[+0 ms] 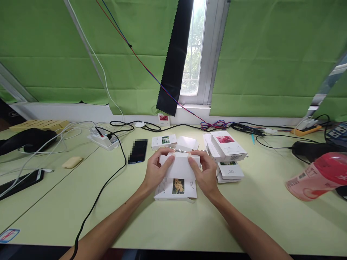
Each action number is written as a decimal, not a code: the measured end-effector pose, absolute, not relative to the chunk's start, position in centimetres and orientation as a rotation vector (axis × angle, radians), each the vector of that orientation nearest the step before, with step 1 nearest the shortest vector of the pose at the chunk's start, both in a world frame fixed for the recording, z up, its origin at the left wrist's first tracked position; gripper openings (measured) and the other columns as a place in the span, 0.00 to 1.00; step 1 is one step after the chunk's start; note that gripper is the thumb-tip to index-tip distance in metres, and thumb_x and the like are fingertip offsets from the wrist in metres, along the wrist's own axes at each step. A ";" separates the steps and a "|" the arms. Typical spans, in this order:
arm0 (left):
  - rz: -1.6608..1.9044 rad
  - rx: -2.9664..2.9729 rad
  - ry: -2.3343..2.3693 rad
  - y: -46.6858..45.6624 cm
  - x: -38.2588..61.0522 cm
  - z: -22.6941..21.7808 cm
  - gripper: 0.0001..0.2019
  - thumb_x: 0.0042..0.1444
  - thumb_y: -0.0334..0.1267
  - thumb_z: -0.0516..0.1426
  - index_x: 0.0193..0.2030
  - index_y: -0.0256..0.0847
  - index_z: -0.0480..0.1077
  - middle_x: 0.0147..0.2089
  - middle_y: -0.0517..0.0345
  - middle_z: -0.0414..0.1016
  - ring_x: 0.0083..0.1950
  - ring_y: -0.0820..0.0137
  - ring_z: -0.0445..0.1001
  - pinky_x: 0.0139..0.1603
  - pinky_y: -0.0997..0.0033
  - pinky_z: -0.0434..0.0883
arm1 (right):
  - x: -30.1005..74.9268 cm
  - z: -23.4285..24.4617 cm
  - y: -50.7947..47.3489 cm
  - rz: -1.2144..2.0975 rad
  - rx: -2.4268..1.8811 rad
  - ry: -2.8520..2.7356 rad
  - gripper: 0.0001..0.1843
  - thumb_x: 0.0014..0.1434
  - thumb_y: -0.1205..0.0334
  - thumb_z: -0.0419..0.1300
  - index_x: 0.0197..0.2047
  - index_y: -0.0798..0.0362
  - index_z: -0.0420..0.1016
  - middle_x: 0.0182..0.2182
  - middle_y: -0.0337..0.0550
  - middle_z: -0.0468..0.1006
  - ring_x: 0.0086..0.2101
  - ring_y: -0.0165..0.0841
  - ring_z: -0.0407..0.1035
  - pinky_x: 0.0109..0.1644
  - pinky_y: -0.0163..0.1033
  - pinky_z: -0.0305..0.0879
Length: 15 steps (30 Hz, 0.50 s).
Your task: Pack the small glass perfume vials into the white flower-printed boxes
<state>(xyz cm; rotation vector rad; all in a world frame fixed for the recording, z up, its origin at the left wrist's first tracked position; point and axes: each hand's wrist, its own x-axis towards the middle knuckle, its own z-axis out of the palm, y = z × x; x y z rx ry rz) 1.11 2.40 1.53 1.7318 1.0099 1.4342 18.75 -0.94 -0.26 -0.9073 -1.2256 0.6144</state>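
Between my left hand (157, 168) and my right hand (205, 173) is a plain white cardboard piece (180, 168). Each hand pinches one side of it, thumbs on the near face and fingers behind. Whether it is a flat card or a thin box, I cannot tell. Below and partly behind it, a white box with a yellow flower picture (178, 186) lies on the table, a flap sticking out at its near right corner. Just past my fingers lie some shiny, silvery bits (176, 148), mostly hidden, and another white box (187, 143).
A white box with a red picture (226, 144) rests on others at right, beside more flat boxes (230, 171). A phone (138, 151) lies left of my hands. A black cable (101, 195) crosses the table (260, 216). A pink bottle (316, 177) stands far right; a power strip (104, 140) sits left.
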 end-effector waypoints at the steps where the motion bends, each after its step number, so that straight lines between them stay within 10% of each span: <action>1: 1.442 1.743 1.016 2.4 1.1 1.6 0.12 0.61 0.48 0.62 0.44 0.43 0.76 0.42 0.54 0.76 0.42 0.67 0.73 0.34 0.74 0.69 | 18.7 -0.3 -0.9 0.618 -0.903 -1.227 0.09 0.63 0.57 0.64 0.45 0.49 0.77 0.44 0.45 0.82 0.44 0.39 0.76 0.47 0.44 0.73; 15: 1.621 1.978 0.926 1.8 1.3 1.8 0.13 0.60 0.40 0.63 0.50 0.44 0.72 0.48 0.53 0.79 0.48 0.65 0.79 0.48 0.66 0.77 | 19.0 -0.1 -0.8 0.480 -0.853 -1.384 0.14 0.65 0.60 0.64 0.53 0.46 0.76 0.51 0.45 0.79 0.54 0.40 0.72 0.60 0.49 0.69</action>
